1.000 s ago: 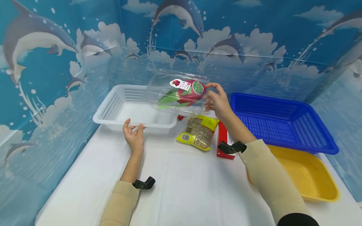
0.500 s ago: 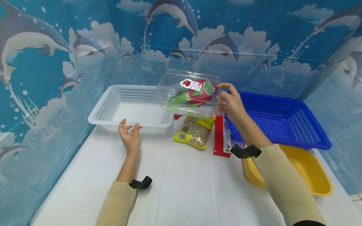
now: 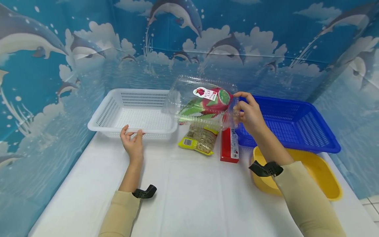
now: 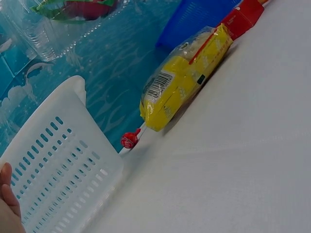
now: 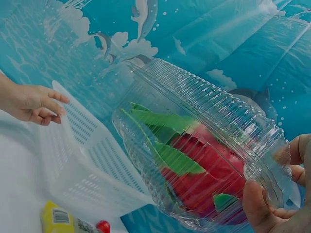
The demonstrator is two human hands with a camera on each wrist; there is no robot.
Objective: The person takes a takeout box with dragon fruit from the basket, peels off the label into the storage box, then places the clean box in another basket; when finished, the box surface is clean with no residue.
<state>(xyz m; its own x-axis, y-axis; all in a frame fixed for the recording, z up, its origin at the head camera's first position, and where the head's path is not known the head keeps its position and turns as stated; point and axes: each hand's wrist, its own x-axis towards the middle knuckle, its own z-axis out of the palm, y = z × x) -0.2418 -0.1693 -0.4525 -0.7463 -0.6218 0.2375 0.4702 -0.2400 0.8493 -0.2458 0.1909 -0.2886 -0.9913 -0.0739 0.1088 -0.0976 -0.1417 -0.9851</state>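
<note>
My right hand pinches the right end of a clear plastic clamshell box, held up and tilted. Inside it lies a red dragon fruit with green scales, under a white label. The box overlaps the right end of a white perforated basket in the head view. My left hand holds the near rim of that basket, thumb at the rim. In the left wrist view only part of this hand shows, at the basket's edge.
A yellow bag of pale food pieces and a red box lie below the clamshell. A red lollipop lies between basket and bag. To the right stand a blue basket and a yellow basin. A dolphin-print curtain hangs behind.
My right hand has carried the clamshell box rightward, from over the white basket to above the yellow bag, and slightly lower. My left hand keeps hold of the basket rim.
</note>
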